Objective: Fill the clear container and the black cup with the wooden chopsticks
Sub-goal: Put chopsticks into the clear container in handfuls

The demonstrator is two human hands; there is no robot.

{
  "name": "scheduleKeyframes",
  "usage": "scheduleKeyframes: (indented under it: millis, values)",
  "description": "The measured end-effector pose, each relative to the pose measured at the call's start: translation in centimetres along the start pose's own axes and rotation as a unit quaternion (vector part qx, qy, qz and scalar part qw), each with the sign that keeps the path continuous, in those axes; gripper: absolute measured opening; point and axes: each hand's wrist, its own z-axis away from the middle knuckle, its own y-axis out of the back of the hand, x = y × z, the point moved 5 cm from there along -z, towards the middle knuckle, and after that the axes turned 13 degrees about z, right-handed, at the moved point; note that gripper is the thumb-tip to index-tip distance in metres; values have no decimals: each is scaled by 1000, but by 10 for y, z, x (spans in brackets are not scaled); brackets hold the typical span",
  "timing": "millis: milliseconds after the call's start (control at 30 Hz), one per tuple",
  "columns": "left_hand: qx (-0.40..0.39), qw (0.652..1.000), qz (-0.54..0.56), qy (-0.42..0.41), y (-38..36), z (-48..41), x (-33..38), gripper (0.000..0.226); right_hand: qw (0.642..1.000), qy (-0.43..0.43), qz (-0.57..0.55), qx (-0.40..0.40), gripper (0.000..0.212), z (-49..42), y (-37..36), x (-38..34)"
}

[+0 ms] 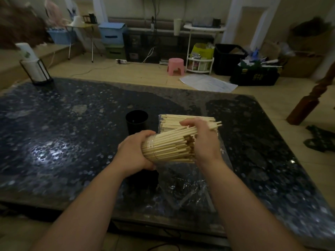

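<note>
- The clear container (150, 148) is held tilted on its side above the table (72, 134), packed with wooden chopsticks (172, 144); the left hand (133, 151) grips its base
- The right hand (204, 140) curls round the wooden chopsticks at the open end
- The black cup (136, 122) stands upright just behind the left hand; a spare pile (181, 119) lies beside it on a plastic bag (190, 187)

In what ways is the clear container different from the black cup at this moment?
The clear container is held tilted on its side in the left hand; the black cup stands upright on the table. The clear container is packed with wooden chopsticks; the black cup looks empty. The container's wall is see-through, the cup's opaque. Both are round.
</note>
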Motion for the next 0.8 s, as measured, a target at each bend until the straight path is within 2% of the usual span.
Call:
scheduleKeyframes:
  millis: [133, 233, 333, 367, 433, 567, 667, 800]
  values:
    - [-5, 1000, -7, -7, -3, 2, 3, 99, 982, 23, 176, -58, 21, -2, -11, 8]
    - [-6, 1000, 4, -3, -2, 1, 1, 101, 992, 28, 101, -65, 44, -2, -9, 9]
    - [4, 1000, 27, 5, 1, 0, -2, 102, 997, 38, -46, 47, 20, 1, 7, -1]
    - [8, 1000, 30, 5, 2, 0, -2, 103, 993, 47, -60, 91, 21, 3, 13, -5]
    - [9, 999, 30, 6, 1, 0, -2, 103, 989, 81, -3, 127, 29, 6, 16, -10]
    - [3, 999, 31, 10, 0, 0, -1, 101, 985, 83, 149, 30, 32, 6, -5, -2]
    - [2, 1000, 28, 7, 0, 0, 0, 102, 991, 42, 131, 8, 30, 4, -4, -1]
    - [3, 1000, 31, 7, 0, 0, 1, 101, 993, 54, 85, 58, 30, 4, 4, -6]
